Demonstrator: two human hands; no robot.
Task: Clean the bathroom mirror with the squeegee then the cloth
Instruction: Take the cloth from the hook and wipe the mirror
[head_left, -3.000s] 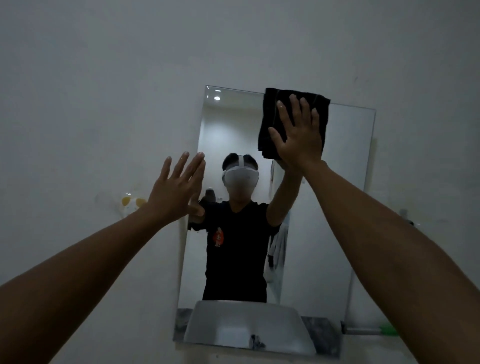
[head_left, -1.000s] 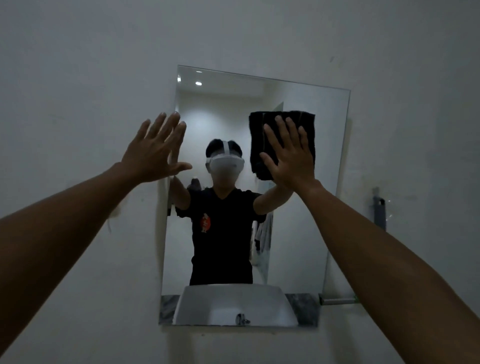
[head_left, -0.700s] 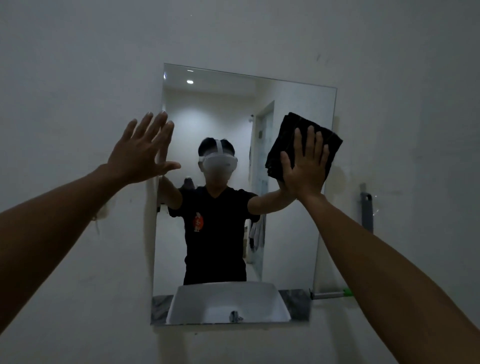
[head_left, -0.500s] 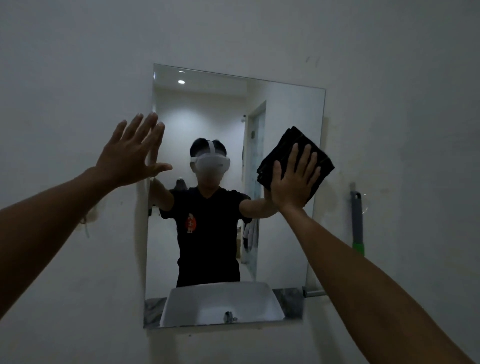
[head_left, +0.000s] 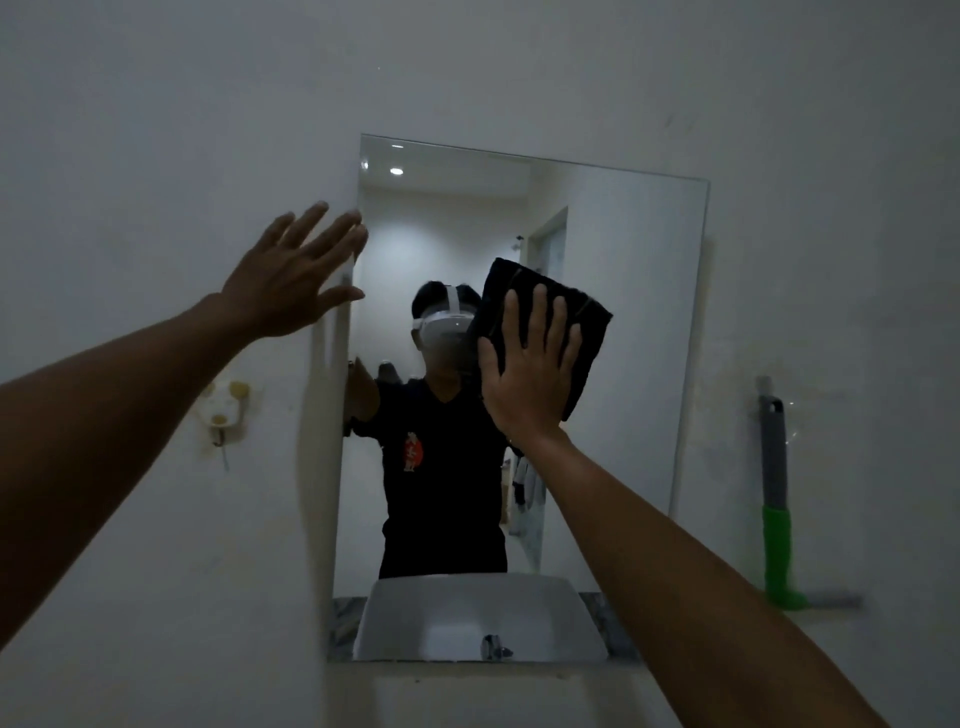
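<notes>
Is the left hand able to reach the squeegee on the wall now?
Probably not directly. The left hand rests flat by the mirror's left edge, while the squeegee hangs right of the mirror, beyond the right hand pressing the cloth.

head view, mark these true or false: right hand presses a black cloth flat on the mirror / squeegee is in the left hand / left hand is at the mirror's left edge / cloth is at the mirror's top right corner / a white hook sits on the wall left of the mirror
1. The right hand presses the folded black cloth flat on the frameless rectangular wall mirror. True.
2. The grey squeegee with green grip is in the left hand. False: it hangs on the wall right of the mirror; the left hand is open and holds nothing.
3. The left hand is at the mirror's left edge. True.
4. The cloth is at the top right corner. False: it is near mid-height, about the centre.
5. A white wall hook sits left of the mirror. True.
</notes>
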